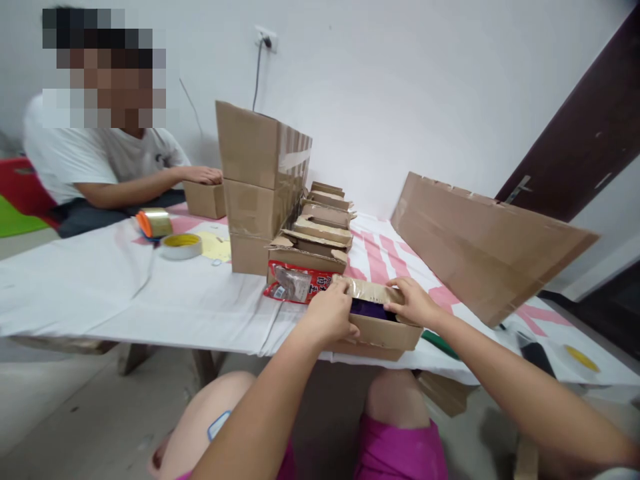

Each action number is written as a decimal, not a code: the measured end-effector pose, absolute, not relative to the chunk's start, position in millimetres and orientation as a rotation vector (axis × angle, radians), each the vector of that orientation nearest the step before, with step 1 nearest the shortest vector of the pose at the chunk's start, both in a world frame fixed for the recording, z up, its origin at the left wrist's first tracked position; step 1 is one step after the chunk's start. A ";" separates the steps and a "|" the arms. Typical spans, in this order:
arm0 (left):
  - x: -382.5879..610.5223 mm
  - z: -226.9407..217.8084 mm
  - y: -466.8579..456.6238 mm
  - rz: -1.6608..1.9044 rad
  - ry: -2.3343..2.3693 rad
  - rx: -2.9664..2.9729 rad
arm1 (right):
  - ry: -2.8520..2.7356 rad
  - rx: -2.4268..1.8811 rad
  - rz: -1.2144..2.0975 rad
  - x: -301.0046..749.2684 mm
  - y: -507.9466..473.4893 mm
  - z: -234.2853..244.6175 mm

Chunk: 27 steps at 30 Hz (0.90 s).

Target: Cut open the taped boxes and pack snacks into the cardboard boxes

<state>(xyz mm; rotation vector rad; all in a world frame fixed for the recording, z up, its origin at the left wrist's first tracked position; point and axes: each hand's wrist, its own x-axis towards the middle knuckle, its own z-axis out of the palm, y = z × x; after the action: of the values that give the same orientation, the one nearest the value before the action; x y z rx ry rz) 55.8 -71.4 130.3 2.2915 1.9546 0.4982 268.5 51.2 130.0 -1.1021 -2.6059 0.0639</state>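
Observation:
A small open cardboard box sits at the table's near edge, with something dark purple inside. My left hand grips the box's left end, its thumb low on the front side. On the right end, my right hand has its fingers closed over the back flap and the corner. Touching the box on the left is a red printed packet with a see-through window. Behind the packet stretches a row of open small boxes.
Taped closed boxes form a tall stack left of the row. A large cardboard panel leans at the right. Tape rolls lie on the white cloth. Across the table, a seated person touches another box.

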 end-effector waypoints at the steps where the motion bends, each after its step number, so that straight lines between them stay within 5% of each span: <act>1: 55.9 130.4 -71.2 0.495 1.959 2.292 | -2.628 -1.085 0.060 269.1 50.2 129.2; 12: 57.1 125.9 -69.3 0.571 2.009 2.254 | -2.476 -1.198 0.161 275.2 55.1 135.7; 27: 59.0 121.9 -68.6 0.469 1.973 2.099 | -2.328 -1.299 -0.096 263.0 83.0 123.4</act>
<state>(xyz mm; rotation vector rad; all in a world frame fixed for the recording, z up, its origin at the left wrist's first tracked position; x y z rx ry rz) 59.0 -68.6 121.9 2.0989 1.9728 0.4686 263.0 83.0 123.4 -1.2986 -2.3284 -0.0962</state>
